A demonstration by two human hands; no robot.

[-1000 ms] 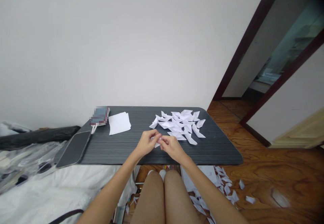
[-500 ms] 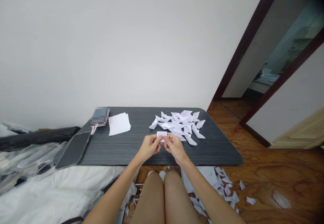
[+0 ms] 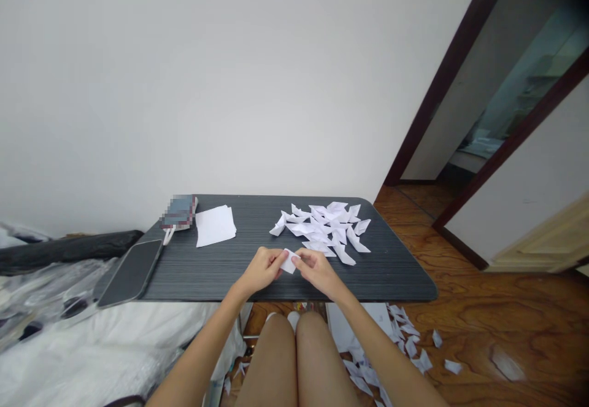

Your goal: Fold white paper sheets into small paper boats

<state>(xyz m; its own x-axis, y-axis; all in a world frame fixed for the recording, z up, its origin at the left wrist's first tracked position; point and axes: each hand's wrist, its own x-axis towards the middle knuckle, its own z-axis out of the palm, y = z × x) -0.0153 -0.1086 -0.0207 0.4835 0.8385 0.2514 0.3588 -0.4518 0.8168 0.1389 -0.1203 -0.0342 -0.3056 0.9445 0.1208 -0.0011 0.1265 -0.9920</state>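
My left hand [image 3: 261,269] and my right hand [image 3: 316,270] meet over the near middle of the dark table [image 3: 221,269]. Between their pinched fingertips they hold a small folded white paper piece [image 3: 289,261], tilted. Just beyond the hands lies a pile of folded white paper pieces [image 3: 324,229]. A stack of small white paper sheets [image 3: 215,225] lies to the left at the back of the table.
A dark phone [image 3: 131,272] lies over the table's left edge, beside a blurred object [image 3: 178,212]. Paper scraps [image 3: 405,339] litter the wooden floor at the right. White bedding [image 3: 83,352] and a black roll [image 3: 69,248] lie at the left. A dark-framed doorway [image 3: 483,137] stands at the right.
The paper piece was held up flat between both hands half a second ago; now it is tilted and lower, with the hands slightly nearer the table's front edge.
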